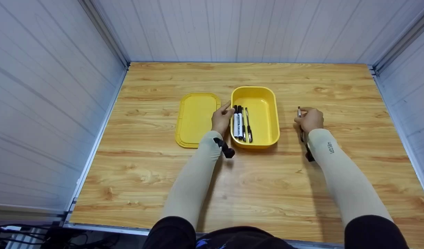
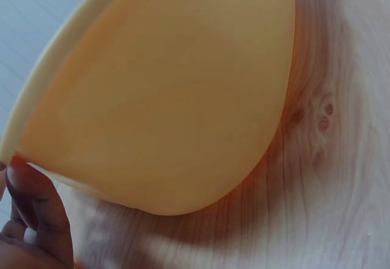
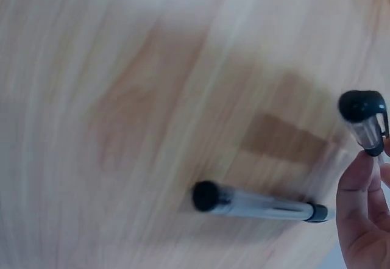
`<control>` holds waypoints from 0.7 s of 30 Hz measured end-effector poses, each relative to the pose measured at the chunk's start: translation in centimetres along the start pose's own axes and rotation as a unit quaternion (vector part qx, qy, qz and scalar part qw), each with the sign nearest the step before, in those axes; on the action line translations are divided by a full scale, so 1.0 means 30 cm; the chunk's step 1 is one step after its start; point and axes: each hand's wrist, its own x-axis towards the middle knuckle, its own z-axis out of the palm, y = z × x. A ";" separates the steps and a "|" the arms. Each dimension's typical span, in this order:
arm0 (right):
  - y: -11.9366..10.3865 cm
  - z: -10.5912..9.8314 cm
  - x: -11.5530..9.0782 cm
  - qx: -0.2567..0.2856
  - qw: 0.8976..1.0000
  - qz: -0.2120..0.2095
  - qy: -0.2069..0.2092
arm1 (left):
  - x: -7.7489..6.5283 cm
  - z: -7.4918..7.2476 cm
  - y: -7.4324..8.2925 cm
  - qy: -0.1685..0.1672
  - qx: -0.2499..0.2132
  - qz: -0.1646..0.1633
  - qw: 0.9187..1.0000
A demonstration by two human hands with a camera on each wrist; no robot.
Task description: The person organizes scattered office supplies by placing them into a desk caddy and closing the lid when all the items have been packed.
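A yellow box [image 1: 262,119] stands lidless on the table, with two black-capped white markers [image 1: 238,126] and two slim pens [image 1: 248,129] lying side by side along its left wall. My left hand [image 1: 221,119] holds the box's left rim by thumb and finger; in the left wrist view the thumb [image 2: 36,196] sits right at that rim. To the right of the box, my right hand [image 1: 312,119] pinches a clear pen with a black cap [image 3: 364,119]. Below it, another clear pen with a black end [image 3: 262,205] lies on the table, partly hidden by the hand.
A flat yellow lid [image 1: 198,119] lies left of the box, partly behind the left hand. White panel walls [image 1: 239,31] enclose the wooden table [image 1: 253,186] at the back and both sides. Dark cables [image 1: 59,238] hang below the table's front left corner.
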 end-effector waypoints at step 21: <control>-0.101 0.006 -0.008 0.153 0.987 0.038 -0.012 | 0.007 0.003 -0.004 0.007 0.004 -0.001 1.000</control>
